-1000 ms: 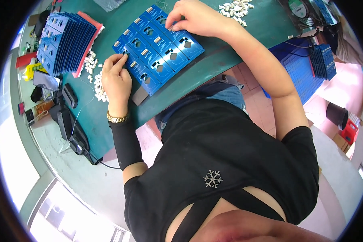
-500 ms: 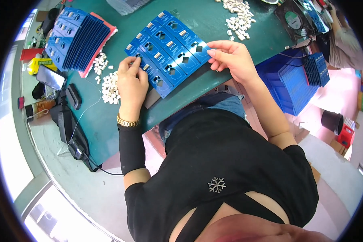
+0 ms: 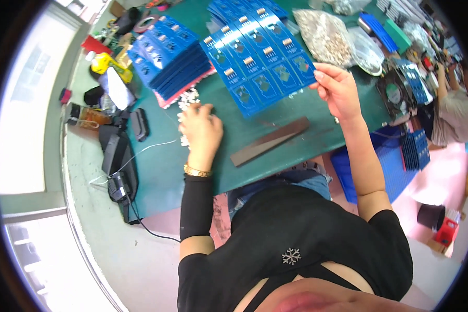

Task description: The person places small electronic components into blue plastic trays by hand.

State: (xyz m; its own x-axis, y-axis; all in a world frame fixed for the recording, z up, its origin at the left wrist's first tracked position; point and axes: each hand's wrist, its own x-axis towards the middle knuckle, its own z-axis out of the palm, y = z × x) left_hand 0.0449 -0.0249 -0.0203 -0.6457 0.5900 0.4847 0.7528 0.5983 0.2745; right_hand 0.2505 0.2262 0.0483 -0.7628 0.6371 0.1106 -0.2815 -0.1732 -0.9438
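A blue circuit board panel (image 3: 268, 65), with white connectors standing in rows and dark cut-outs, is held up and tilted over the bench. My right hand (image 3: 339, 94) pinches its right corner between thumb and fingers. Apart from the panel, my left hand (image 3: 203, 131) reaches over small white connectors (image 3: 188, 99) heaped on the bench. Its fingers are bent and spread, and nothing shows between them. Beyond that hand, a stack of similar blue panels (image 3: 166, 54) rests on a pink sheet (image 3: 167, 101).
Two dark flat strips (image 3: 270, 141) lie crossed on the green bench (image 3: 164, 182). More blue panels (image 3: 221, 11) and a bag of pale parts (image 3: 325, 39) are behind. A fan (image 3: 393, 93) stands at right, a phone (image 3: 117, 88) at left. A blue crate (image 3: 387, 174) sits below the bench edge.
My left hand has let go of the panel and moved to the loose connectors. My right hand has lifted the panel away from the bench's near edge, uncovering the strips. The view has shifted.
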